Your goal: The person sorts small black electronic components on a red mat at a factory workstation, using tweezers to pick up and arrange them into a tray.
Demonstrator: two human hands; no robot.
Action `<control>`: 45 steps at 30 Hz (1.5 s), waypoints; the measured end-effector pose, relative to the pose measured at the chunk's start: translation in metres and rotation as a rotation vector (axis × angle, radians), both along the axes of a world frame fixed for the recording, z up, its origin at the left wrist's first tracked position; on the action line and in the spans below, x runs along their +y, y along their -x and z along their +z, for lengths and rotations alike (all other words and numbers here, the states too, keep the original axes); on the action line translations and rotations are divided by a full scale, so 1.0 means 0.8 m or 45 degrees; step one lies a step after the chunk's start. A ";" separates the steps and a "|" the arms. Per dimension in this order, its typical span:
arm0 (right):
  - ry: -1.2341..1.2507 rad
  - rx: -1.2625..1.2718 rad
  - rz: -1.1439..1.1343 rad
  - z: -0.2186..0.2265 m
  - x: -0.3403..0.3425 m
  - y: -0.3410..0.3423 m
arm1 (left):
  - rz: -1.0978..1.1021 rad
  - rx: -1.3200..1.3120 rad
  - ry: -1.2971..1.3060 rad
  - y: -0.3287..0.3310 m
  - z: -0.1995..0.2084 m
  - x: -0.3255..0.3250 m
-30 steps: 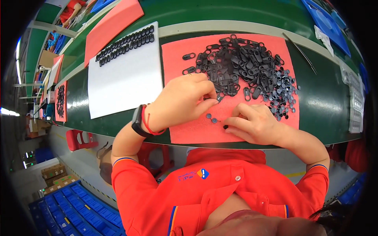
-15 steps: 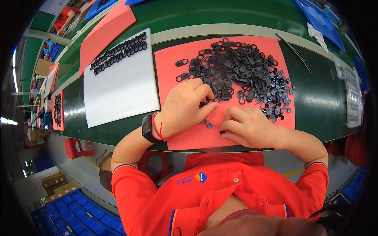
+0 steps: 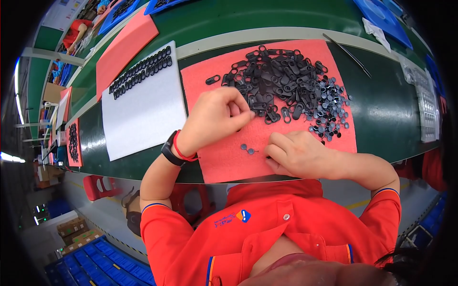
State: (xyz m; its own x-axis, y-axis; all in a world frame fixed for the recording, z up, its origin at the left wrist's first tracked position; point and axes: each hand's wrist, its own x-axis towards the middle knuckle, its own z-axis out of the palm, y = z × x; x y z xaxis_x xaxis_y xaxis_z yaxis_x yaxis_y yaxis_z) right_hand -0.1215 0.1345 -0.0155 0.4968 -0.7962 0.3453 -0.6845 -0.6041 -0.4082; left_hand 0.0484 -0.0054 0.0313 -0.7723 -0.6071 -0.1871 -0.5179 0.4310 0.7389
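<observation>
My left hand [image 3: 219, 114] is closed in a pinch at the lower left edge of a pile of flat black oblong pieces with ring ends [image 3: 286, 76]. Whatever its fingertips hold is hidden. To the right, my right hand [image 3: 300, 155] has its fingers curled together low over the pink foam sheet [image 3: 219, 164]; I cannot make out what lies between them. Two small round grey caps [image 3: 247, 148] rest on the foam between my hands. A heap of similar round caps [image 3: 331, 107] adjoins the black pile on its right.
Left of the pink sheet, a white foam sheet [image 3: 143, 119] bears two rows of black pieces [image 3: 143, 71]. Tweezers [image 3: 348, 55] lie at the back right, near clear plastic trays [image 3: 427, 112]. Another pink sheet [image 3: 126, 45] and blue trays [image 3: 384, 21] are farther back.
My left hand has moved slightly away from me and to the left, its fingers still pinched. My right hand stays nearly in place, and the dark bit at its fingertips is now out of sight.
</observation>
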 end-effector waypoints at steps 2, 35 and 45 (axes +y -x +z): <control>0.088 0.038 0.005 -0.001 0.000 0.002 | 0.165 0.309 -0.058 -0.001 0.001 -0.006; -0.451 -1.197 -0.323 0.020 -0.002 0.021 | 0.266 0.817 -0.716 0.003 -0.034 0.042; -0.370 -0.946 -0.432 0.020 -0.012 0.019 | 0.269 0.724 -0.775 0.001 -0.034 0.042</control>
